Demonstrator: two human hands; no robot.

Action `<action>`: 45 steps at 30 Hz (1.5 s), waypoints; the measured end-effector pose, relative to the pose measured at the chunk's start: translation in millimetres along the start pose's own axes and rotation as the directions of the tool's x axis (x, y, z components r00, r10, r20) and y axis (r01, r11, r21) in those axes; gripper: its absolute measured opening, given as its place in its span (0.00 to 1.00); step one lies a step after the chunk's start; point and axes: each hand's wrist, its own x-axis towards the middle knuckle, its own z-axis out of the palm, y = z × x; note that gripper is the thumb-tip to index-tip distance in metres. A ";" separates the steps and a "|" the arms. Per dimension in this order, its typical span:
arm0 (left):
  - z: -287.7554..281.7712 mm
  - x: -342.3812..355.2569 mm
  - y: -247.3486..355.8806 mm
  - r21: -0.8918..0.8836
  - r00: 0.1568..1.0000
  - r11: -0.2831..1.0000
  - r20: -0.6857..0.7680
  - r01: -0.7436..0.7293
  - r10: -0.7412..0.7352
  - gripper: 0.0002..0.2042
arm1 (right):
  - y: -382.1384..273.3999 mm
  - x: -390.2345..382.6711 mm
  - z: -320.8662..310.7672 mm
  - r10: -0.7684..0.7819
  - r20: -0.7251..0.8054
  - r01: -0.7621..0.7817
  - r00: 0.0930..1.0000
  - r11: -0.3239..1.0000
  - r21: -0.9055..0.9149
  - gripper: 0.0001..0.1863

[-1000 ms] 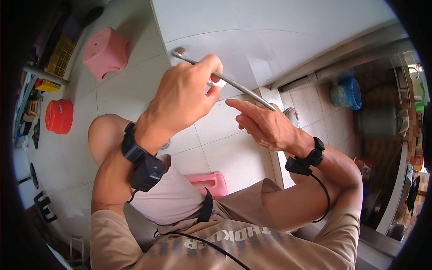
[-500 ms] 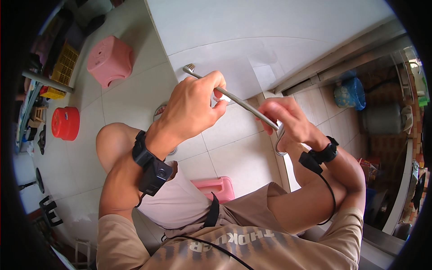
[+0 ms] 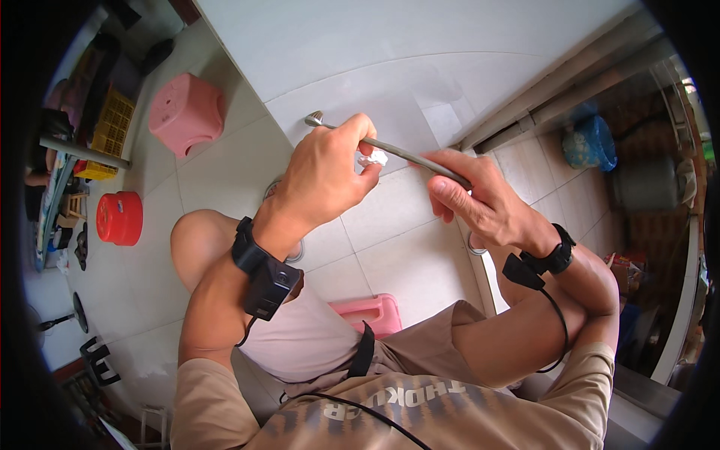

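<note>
The metal rod (image 3: 416,157), held aloft over the tiled floor (image 3: 405,255), runs from far left to near right. I judge it stiff, fairly light and hard to break, its smooth shaft perhaps slippery; I would take hold mid-shaft and at the plain end, clear of the widened head (image 3: 314,118). Left hand (image 3: 322,176): curled on the shaft, back upward, a white wad (image 3: 373,158) between thumb and forefinger. Right hand (image 3: 491,199): grasping the plain end, forearm angled inward.
</note>
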 end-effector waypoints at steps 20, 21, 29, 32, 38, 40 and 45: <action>-6.5 -16.8 14.5 0.098 0.993 0.994 0.113 -0.042 0.031 0.42 | 25.1 7.2 -7.5 -0.803 -0.098 0.521 0.588 0.468 -0.714 0.21; -8.1 -16.7 19.8 0.017 0.998 0.998 0.030 -0.054 0.053 0.42 | 19.9 6.4 -11.2 -0.801 -0.103 0.519 0.590 0.473 -0.712 0.21; -10.8 -16.4 14.0 -0.010 0.966 0.976 -0.145 -0.219 0.215 0.18 | 32.2 2.6 -26.6 -0.743 -0.125 0.435 0.658 0.510 -0.742 0.18; -15.1 -16.7 17.9 -0.011 0.966 0.991 -0.222 -0.136 0.130 0.11 | 30.5 -1.4 -39.5 -0.779 -0.191 0.399 0.597 0.495 -0.772 0.14; -28.3 -11.9 8.0 0.009 0.957 1.000 -0.291 0.011 -0.008 0.11 | 44.4 -4.7 -32.6 -0.674 -0.217 0.321 0.706 0.578 -0.750 0.08; -29.7 -11.5 6.7 -0.030 0.959 0.998 -0.275 0.059 -0.065 0.11 | 37.4 -6.9 -46.1 -0.686 -0.290 0.288 0.668 0.597 -0.749 0.08; -30.2 -12.1 9.6 -0.026 0.957 0.999 -0.287 0.041 -0.047 0.11 | 27.1 -18.1 -57.4 -0.624 -0.530 0.189 0.575 0.731 -0.655 0.05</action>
